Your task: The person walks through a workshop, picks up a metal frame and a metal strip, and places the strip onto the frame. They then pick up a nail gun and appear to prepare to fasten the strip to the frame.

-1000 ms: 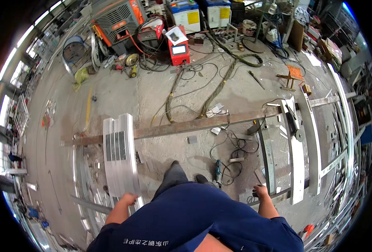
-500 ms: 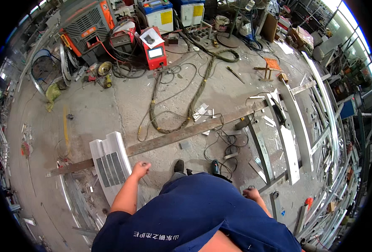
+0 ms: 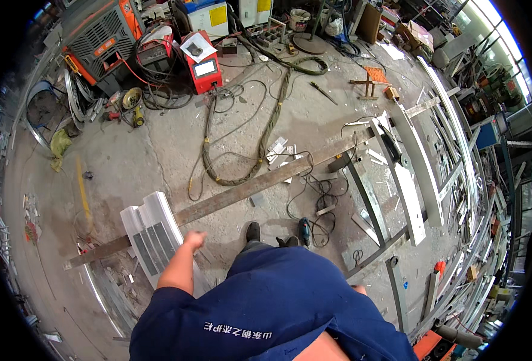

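My left hand [image 3: 195, 240] hangs low over the floor, its fingers curled, with nothing visible in them. Beside it lies a stack of long white metal profiles [image 3: 173, 216] with dark grey strips [image 3: 152, 243] on top, resting across a rusty steel beam [image 3: 242, 188]. Only a small patch of my right hand [image 3: 360, 290] shows past the edge of my dark blue shirt; its fingers are hidden. Nearest to it on the floor are a small dark looped item [image 3: 357, 256] and a grey flat bar [image 3: 396, 295]. A teal power drill [image 3: 304, 231] lies next to my shoe [image 3: 253, 231].
White beams [image 3: 401, 180] and a dark steel bar [image 3: 365, 201] lie across supports at right. Cables [image 3: 260, 162] loop over the floor ahead. A red machine [image 3: 203, 69], an orange-grey machine [image 3: 100, 45] and an orange-topped stool [image 3: 374, 77] stand farther off. Scrap lines the right side.
The view has shifted, and floor things sit further left and mostly higher. My right hand has gone almost wholly behind my shirt. My left hand stays low beside the white stack.
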The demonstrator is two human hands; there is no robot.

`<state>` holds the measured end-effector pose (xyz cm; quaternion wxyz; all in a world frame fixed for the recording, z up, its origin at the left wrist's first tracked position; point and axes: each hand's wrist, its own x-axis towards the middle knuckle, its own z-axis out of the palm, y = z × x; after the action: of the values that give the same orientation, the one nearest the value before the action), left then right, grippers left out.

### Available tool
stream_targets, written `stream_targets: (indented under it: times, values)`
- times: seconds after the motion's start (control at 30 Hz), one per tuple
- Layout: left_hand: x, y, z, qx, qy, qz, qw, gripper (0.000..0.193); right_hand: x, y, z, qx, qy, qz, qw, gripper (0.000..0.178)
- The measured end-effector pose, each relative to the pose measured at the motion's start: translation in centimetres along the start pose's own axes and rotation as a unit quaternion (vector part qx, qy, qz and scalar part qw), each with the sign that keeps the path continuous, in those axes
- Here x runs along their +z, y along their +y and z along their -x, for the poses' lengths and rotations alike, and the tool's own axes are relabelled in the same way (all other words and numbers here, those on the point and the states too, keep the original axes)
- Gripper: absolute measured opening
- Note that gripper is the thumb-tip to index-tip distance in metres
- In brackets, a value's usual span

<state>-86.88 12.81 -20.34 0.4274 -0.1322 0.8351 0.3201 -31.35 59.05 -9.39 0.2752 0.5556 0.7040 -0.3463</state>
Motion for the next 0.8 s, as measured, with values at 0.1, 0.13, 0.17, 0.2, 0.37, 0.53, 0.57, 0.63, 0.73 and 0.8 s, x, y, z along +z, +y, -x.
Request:
stream_targets:
  times: [0.1, 0.13, 0.17, 0.2, 0.37, 0.53, 0.57, 0.63, 0.73, 0.8]
  values:
    - [2.0, 6.2, 0.0, 0.097, -0.005, 0.111, 0.989, 0.035, 4.4, 11.7, -3.1, -0.022, -0.001, 0.001, 1.0, 0.03]
    - [1.8, 8.0, 0.9, 0.112, -0.006, 0.104, 0.988, 0.036, 5.0, 10.7, -2.8, -0.001, -0.001, -0.049, 0.999, 0.03]
    - [2.4, 9.8, 1.9, 0.125, -0.02, 0.096, 0.987, 0.036, 5.1, 10.5, -2.1, 0.022, 0.01, -0.112, 0.993, 0.03]
    - [2.9, 10.8, 2.9, 0.136, -0.034, 0.09, 0.986, 0.036, 4.9, 10.4, -1.6, 0.036, 0.023, -0.187, 0.981, 0.03]
    - [5.1, 8.4, 4.8, 0.091, -0.062, -0.024, 0.994, 0.037, 0.9, 2.5, 0.1, 0.042, 0.053, -0.393, 0.917, 0.029]
    - [5.9, 2.8, 7.5, -0.04, -0.098, -0.072, 0.992, 0.036, -1.4, -1.2, -0.2, 0.027, 0.027, -0.329, 0.943, 0.028]
    - [5.7, 2.0, 8.2, -0.059, -0.1, -0.088, 0.989, 0.036, -1.7, -1.5, -0.2, 0.037, 0.03, -0.318, 0.947, 0.028]
    - [5.4, 1.0, 9.6, -0.067, -0.082, -0.059, 0.993, 0.035, -2.7, -2.3, 0.5, 0.054, 0.035, -0.288, 0.955, 0.027]
    - [5.0, 0.9, 11.1, -0.058, -0.068, -0.023, 0.996, 0.033, -1.6, 0.9, -0.8, 0.051, -0.009, -0.163, 0.985, 0.025]
    - [4.8, 0.5, 11.8, -0.053, -0.063, 0.018, 0.996, 0.033, -1.0, 2.9, -2.0, 0.046, -0.04, -0.213, 0.975, 0.022]
